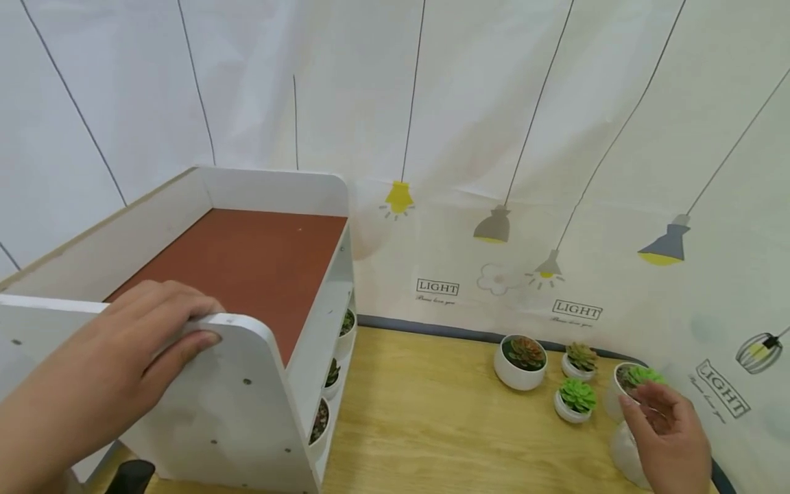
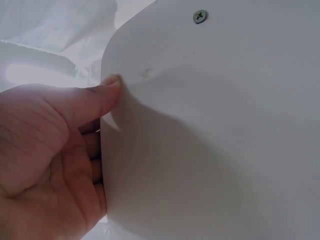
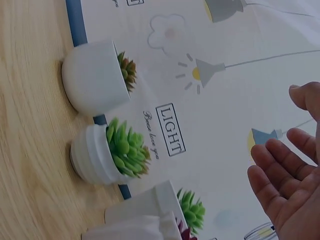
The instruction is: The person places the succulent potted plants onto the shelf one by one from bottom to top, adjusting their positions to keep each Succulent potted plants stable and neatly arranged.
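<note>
My left hand (image 1: 154,343) grips the upper edge of a white shelf (image 1: 204,398). Its thumb presses on the outer face of the side panel (image 2: 210,125), and the other fingers go over the edge. At the right, my right hand (image 1: 675,439) is above several small potted succulents, its fingers loosely spread and nothing in them. Nearest to it are a white pot with a green succulent (image 1: 642,374) and a rounded white pot (image 1: 625,453), both partly hidden by the hand. In the right wrist view the hand (image 3: 295,185) is apart from the pots.
A potted reddish succulent (image 1: 521,367), a small pot with a bright green succulent (image 1: 575,399) and another small succulent (image 1: 580,358) stand on the wooden table (image 1: 426,412). More potted plants (image 1: 319,425) sit in the shelf's lower level. Behind is a lamp-printed wall covering (image 1: 382,103).
</note>
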A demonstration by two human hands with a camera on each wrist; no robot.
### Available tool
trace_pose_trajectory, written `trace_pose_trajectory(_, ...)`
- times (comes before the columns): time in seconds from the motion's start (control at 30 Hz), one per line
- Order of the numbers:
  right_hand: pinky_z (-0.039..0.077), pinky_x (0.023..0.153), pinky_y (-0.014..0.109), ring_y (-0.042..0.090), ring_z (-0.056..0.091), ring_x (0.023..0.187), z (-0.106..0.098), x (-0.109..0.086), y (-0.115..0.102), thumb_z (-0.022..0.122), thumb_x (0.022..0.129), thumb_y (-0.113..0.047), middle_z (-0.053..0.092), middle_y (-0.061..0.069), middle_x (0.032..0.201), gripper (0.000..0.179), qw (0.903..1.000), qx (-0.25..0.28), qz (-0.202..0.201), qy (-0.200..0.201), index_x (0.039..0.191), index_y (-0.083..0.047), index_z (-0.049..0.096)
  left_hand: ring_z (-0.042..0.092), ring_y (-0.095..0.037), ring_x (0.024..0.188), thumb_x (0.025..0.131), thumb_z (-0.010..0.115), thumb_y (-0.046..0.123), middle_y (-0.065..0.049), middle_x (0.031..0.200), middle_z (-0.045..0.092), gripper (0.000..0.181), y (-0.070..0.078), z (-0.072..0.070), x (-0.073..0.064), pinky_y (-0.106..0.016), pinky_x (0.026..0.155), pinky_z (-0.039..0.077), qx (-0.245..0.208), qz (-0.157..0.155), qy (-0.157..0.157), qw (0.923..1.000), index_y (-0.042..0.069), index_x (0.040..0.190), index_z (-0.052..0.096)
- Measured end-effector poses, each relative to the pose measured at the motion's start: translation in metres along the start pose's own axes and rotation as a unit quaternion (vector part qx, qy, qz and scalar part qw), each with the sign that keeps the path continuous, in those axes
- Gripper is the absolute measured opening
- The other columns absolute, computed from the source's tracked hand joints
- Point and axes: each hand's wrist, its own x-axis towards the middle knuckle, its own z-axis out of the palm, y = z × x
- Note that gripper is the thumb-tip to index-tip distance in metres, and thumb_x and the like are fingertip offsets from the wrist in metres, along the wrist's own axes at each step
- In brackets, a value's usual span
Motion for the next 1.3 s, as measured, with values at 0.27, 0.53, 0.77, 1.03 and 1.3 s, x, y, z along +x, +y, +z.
trace_pose_trajectory(0.27,0.038,0.119,0.057,0.040,0.039,0.147,-0.022,0.012,0.008,0.056,0.104,-0.048,0.045,0.019,0.150,0.078,0.9984,-0.019,0.048,-0.022,0.164,-0.007,0.025,0.045,0.003,0.104,0.083,0.081,0.001,0.018,0.109,0.059,0.036,0.004,-0.004,0.002,-0.010,0.090,0.034,0.016,-0.010,-0.019,0.9996,0.021,0.108,0.064)
trace_pose_trajectory(0.53,0.026,0.121,0.068,0.055,0.023,0.150,-0.038,0.016,0.020,0.053,0.103,-0.054,0.022,0.033,0.166,0.089,0.9950,-0.061,0.076,-0.022,0.164,0.000,0.016,0.044,0.005,0.102,0.083,0.082,0.002,0.020,0.109,0.058,0.036,0.003,-0.003,0.002,-0.009,0.088,0.036,0.018,-0.006,-0.020,0.9996,0.021,0.108,0.064)
trace_pose_trajectory(0.77,0.023,0.121,0.069,0.056,0.017,0.152,-0.040,0.024,0.035,0.056,0.102,-0.054,0.012,0.033,0.168,0.096,0.9944,-0.070,0.068,-0.040,0.164,0.002,0.010,0.046,0.004,0.103,0.081,0.082,-0.001,0.019,0.109,0.059,0.037,0.002,-0.004,0.001,-0.009,0.090,0.035,0.007,-0.005,-0.011,0.9999,0.020,0.107,0.065)
trace_pose_trajectory(1.03,0.022,0.122,0.069,0.055,0.012,0.155,-0.043,0.029,0.045,0.061,0.102,-0.048,0.004,0.035,0.168,0.101,0.9932,-0.065,0.061,-0.075,0.163,0.004,0.001,0.046,0.003,0.102,0.083,0.081,0.001,0.018,0.109,0.060,0.035,0.000,-0.003,0.002,-0.009,0.090,0.035,0.012,-0.003,-0.008,0.9999,0.018,0.108,0.065)
trace_pose_trajectory(1.3,0.027,0.118,0.071,0.059,0.006,0.153,-0.047,0.043,0.067,0.066,0.099,-0.052,-0.016,0.036,0.166,0.120,0.9799,-0.068,0.091,-0.164,0.158,0.008,-0.019,0.046,0.005,0.103,0.083,0.082,0.001,0.022,0.108,0.059,0.036,0.001,-0.003,0.003,-0.009,0.088,0.035,0.016,-0.013,-0.008,0.9998,0.020,0.108,0.064)
